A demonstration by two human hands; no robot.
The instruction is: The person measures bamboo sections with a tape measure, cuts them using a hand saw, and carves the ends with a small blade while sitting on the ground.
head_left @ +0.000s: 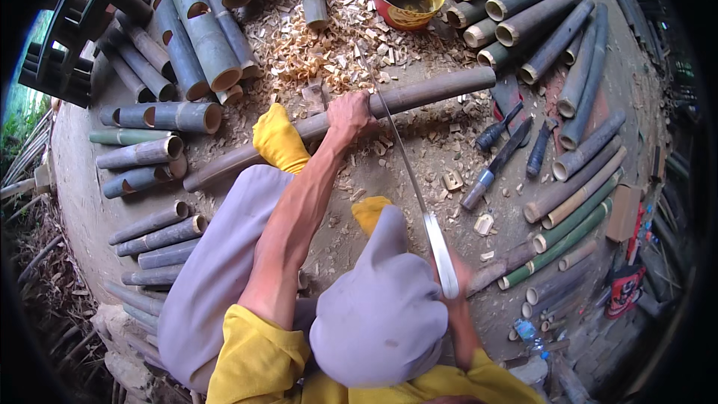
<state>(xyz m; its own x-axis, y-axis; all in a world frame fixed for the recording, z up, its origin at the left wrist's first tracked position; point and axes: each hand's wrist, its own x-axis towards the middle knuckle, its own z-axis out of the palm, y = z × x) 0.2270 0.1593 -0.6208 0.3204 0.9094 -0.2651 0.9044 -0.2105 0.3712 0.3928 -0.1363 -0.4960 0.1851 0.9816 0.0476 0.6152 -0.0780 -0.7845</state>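
Long, dull grey-brown bamboo pole [432,93] slants 9 to 2 o'clock, white-handled handsaw [440,253] across it. Left hand [350,114] at 12, fingers wrapped over pole. Right hand [458,277], 5 o'clock, blurred at saw handle: fingers, can't tell.

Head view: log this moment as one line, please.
left hand: gripping bamboo pole | right hand: holding saw handle, blurred | saw blade: across pole, right of left hand | yellow-covered foot: over pole

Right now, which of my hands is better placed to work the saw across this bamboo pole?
Right, I'd say: your right hand, though blurred, seems to hold the saw, which lies across the pole. Your left hand grips the pole just beside it, so looks better suited to steadying.
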